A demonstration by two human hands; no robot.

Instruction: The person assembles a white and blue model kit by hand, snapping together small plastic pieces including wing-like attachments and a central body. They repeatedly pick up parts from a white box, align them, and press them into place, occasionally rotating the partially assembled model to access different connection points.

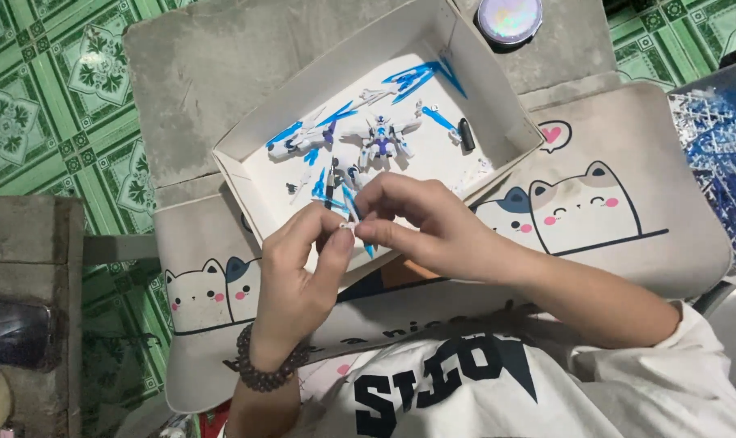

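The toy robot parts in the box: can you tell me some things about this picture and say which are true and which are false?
1. Both hands pinch one tiny white piece between them. True: the left hand and the right hand meet on the small white piece.
2. The shallow box is red. False: the box is white.
3. The toy robot figure in the box is white and blue. True: the figure lies among loose blue parts.
4. The bead bracelet is on the right wrist. False: the dark bead bracelet is on the left wrist.
5. The cushion under the box shows cartoon cats. True: the cushion has cat faces.
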